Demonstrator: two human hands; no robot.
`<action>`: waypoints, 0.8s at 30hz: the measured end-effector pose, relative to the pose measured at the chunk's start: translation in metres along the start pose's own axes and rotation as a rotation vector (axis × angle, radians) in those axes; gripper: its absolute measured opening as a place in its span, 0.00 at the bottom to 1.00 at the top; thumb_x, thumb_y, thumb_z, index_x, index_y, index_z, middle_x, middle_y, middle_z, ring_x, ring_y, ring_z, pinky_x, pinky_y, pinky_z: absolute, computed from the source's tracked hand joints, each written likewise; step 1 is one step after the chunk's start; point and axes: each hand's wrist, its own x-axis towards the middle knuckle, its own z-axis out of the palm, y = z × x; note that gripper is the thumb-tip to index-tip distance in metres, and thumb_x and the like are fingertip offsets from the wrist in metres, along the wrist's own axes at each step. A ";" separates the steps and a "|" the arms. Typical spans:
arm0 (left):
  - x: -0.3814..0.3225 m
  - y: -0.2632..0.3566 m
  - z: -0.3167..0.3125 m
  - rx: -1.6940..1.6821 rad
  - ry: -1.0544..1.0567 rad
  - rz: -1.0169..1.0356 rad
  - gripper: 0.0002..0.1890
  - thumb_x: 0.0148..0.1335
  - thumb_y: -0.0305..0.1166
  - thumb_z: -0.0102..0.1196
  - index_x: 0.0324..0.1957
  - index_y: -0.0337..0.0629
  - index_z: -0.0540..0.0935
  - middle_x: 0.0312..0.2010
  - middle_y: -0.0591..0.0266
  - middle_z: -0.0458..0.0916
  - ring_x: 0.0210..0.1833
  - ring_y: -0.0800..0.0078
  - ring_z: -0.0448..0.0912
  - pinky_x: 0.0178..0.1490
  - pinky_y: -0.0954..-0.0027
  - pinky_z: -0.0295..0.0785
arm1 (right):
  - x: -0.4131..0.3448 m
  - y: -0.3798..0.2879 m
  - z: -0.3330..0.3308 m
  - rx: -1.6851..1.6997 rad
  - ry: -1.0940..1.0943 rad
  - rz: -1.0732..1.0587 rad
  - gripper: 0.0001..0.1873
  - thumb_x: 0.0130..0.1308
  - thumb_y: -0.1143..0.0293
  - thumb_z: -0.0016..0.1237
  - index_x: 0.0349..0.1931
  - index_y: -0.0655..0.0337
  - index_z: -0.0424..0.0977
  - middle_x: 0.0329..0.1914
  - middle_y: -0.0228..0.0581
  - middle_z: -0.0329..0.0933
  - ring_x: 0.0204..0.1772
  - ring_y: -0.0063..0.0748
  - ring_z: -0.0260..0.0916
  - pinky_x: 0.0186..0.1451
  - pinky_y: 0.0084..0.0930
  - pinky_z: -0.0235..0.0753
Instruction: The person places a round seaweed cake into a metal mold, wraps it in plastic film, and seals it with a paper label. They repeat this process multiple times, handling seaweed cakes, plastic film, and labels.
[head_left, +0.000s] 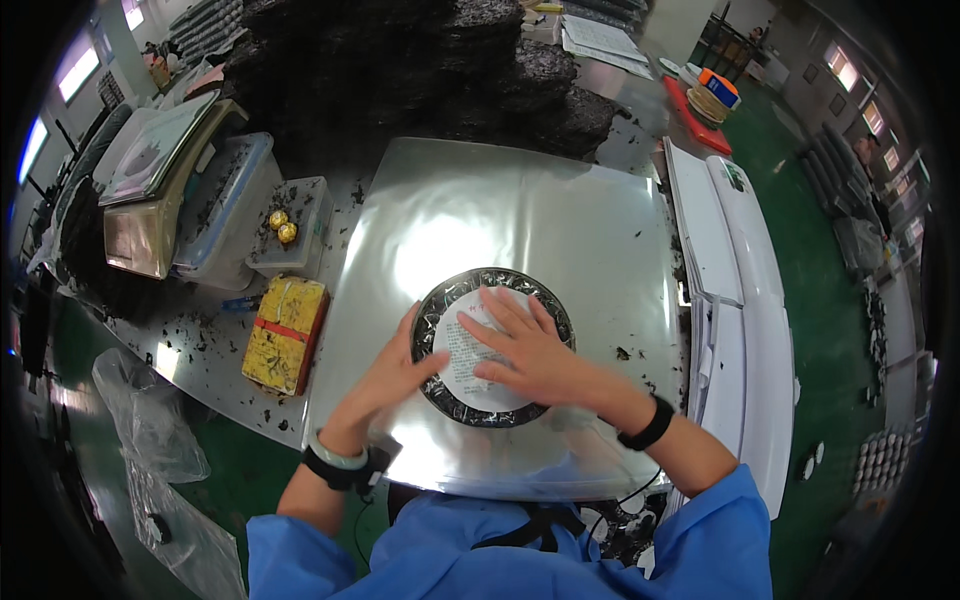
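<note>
A flat round dark pack (493, 418) in clear shiny film lies in front of me, with a round white paper label (491, 396) bearing print on top. My right hand (525, 349) is spread flat over the label, fingers apart and slightly blurred. At the pack's left edge is my left hand (397, 367), its thumb reaching over the rim towards the label and its fingers along the side. Whether the left fingers grip the edge is not clear. Under the pack is a glossy metal-like work surface (600, 247).
A yellow box (281, 337) with a red band lies left, near a lidded clear tub (300, 259) carrying two gold-wrapped balls (283, 226). Behind it stands a digital scale (142, 229). Stacked black sheets (405, 75) rise at the back. White papers (712, 225) line the right edge.
</note>
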 end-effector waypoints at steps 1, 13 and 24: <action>0.020 -0.019 -0.002 0.131 0.148 -0.031 0.44 0.69 0.46 0.56 0.75 0.29 0.51 0.71 0.46 0.62 0.74 0.60 0.61 0.76 0.61 0.54 | -0.003 -0.007 0.004 -0.111 0.062 -0.019 0.35 0.71 0.37 0.38 0.75 0.38 0.59 0.82 0.48 0.45 0.84 0.53 0.35 0.81 0.57 0.28; 0.043 0.114 0.045 0.724 0.140 0.037 0.20 0.72 0.42 0.51 0.55 0.36 0.81 0.36 0.41 0.86 0.40 0.52 0.85 0.46 0.59 0.78 | -0.055 -0.029 0.014 -0.312 0.207 -0.027 0.32 0.69 0.39 0.44 0.71 0.35 0.65 0.83 0.49 0.39 0.84 0.58 0.27 0.79 0.64 0.26; 0.018 0.138 0.028 1.048 0.250 0.531 0.07 0.61 0.27 0.58 0.41 0.39 0.83 0.29 0.50 0.84 0.31 0.49 0.83 0.35 0.56 0.78 | -0.013 -0.056 -0.019 -0.246 -0.035 0.048 0.27 0.70 0.49 0.49 0.62 0.55 0.74 0.78 0.59 0.51 0.79 0.60 0.49 0.77 0.51 0.52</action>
